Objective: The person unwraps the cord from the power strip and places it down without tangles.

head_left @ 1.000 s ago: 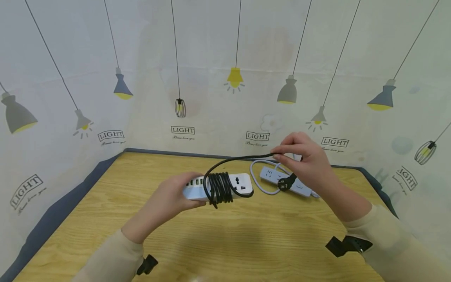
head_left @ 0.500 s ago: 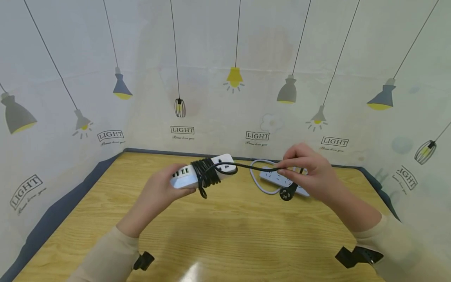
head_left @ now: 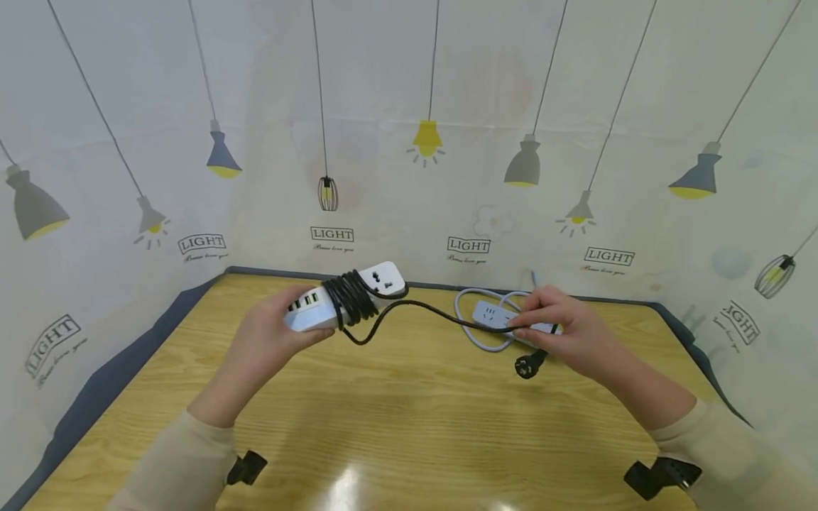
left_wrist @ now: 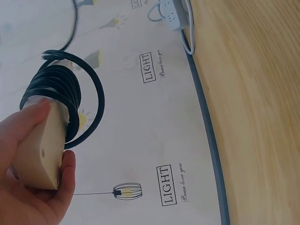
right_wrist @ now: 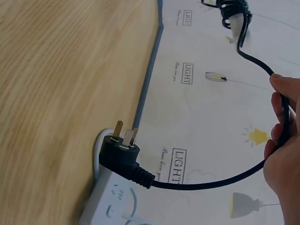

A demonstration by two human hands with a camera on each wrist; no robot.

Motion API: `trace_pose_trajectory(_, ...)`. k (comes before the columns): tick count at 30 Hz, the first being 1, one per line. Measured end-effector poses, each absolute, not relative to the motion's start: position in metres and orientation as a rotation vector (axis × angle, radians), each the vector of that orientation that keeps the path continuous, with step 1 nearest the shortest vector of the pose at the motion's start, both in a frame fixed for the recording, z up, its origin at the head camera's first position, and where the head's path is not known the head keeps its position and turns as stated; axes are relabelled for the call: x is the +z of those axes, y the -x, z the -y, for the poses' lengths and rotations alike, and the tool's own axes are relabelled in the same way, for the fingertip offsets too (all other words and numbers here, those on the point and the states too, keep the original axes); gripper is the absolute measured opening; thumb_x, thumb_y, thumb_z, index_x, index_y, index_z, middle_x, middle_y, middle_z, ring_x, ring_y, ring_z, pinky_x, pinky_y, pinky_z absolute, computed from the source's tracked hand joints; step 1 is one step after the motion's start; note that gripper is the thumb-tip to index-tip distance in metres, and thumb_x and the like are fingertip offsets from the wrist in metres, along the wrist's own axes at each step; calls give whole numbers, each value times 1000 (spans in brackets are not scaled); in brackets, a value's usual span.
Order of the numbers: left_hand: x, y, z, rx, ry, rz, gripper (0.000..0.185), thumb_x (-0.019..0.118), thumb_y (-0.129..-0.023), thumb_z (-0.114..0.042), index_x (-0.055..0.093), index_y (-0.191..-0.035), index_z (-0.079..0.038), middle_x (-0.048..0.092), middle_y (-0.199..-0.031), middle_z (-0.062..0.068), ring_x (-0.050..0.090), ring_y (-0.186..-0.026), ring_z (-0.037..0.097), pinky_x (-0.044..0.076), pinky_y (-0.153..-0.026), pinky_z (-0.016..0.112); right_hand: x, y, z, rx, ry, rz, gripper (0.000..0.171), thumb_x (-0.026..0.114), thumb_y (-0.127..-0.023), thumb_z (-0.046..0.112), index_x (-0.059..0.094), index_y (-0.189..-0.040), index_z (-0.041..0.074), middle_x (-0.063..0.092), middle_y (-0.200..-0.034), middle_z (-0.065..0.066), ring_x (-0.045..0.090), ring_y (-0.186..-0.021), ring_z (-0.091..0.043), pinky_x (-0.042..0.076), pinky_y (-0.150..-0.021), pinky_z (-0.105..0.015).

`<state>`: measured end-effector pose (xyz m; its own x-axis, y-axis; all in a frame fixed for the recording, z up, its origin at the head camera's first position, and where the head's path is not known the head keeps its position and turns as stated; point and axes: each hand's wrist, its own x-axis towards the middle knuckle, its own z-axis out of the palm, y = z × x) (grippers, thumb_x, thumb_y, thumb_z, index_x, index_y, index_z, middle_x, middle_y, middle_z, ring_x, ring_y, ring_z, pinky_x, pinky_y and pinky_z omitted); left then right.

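Observation:
My left hand (head_left: 268, 328) grips the USB-port end of a white power strip (head_left: 387, 277), which is raised over the table and tilted up to the right. Several turns of black cord (head_left: 350, 297) are wound round the strip's middle. From the coil a loose length of cord sags, then runs across to my right hand (head_left: 562, 328), which pinches it between thumb and fingers. Below that hand dangles the cord's black plug (head_left: 527, 366); in the right wrist view the plug (right_wrist: 119, 150) shows three metal prongs. The left wrist view shows the strip's plain underside (left_wrist: 44, 150) against my palm.
A second white power strip (head_left: 487, 312) with a pale cord (head_left: 459, 312) lies at the back right of the wooden table (head_left: 383, 426), partly behind my right hand. A curtain (head_left: 383, 85) printed with lamps rises behind the table's dark edge.
My left hand has moved left with the strip and tipped its far end up. My right hand has come lower and slightly right, and the cord between them now hangs in a loop below the coil.

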<state>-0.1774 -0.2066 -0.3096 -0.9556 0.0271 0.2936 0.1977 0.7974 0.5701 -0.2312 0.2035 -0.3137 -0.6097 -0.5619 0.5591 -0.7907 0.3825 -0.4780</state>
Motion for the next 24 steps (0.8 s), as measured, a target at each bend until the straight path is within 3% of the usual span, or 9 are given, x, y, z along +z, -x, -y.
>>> trace_pose_trajectory(16,-302,167,205,-956,176,2674,66,83,-78,-26,55,-135,-9,63,-117,16,57,-86,27,48,-67,37,-350,245,-233,997,-1125,2468,24,77,-78,-5,79,-93,14,60,-91,9,48,-79,-8,40,-65,-28)
trace_pose_trajectory(24,-296,164,196,-963,209,2655,65,84,-77,-24,56,-134,-9,63,-117,15,58,-86,27,49,-67,36,-364,244,-245,1015,-1194,2587,19,78,-82,7,78,-97,19,62,-87,13,51,-75,-11,43,-60,-27)
